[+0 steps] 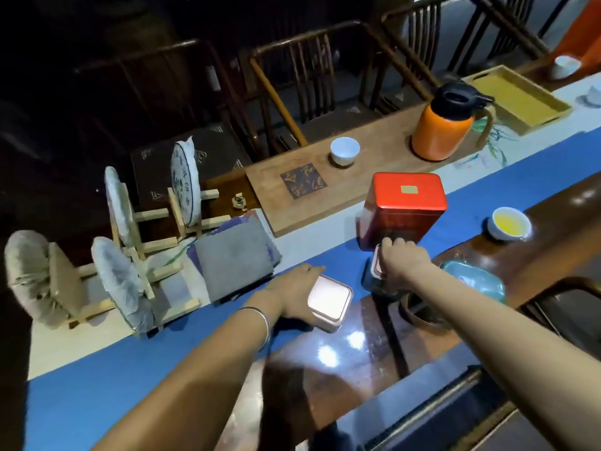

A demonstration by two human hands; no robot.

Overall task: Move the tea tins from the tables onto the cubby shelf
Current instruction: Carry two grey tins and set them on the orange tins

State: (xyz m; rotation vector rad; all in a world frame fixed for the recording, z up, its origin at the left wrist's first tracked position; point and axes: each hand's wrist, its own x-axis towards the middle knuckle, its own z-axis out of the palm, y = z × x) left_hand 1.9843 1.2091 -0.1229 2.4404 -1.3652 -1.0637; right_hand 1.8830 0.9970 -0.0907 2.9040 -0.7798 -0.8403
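Pink metal shows under both hands: the left hand (299, 288) has its grip wrapped round the far side of a small square pink tin (330, 302) that sits at the near edge of the blue runner (97, 398), where cloth gives way to the glossy dark surface (341, 369). The right hand (405, 260) is closed over a second pink tin (377, 265), which is mostly hidden by the fingers; only its left rim shows, and whether it is lifted or resting cannot be told. Just behind that hand, touching or nearly so, stands a tall red tin (405, 206), leaving little room on the far side. A grey cloth (234, 255) lies just beside the left hand, with wrapped tea cakes on wooden stands (130, 255) farther left. To the right, a teal dish (474, 281) sits close by the right wrist, half covered by the forearm, and a cup of yellow tea (509, 222) stands well apart. Near space toward the person is open, glare spots blurring the surface there. An orange flask (445, 125) and a white cup (344, 151) stand on a far wooden board (374, 157).
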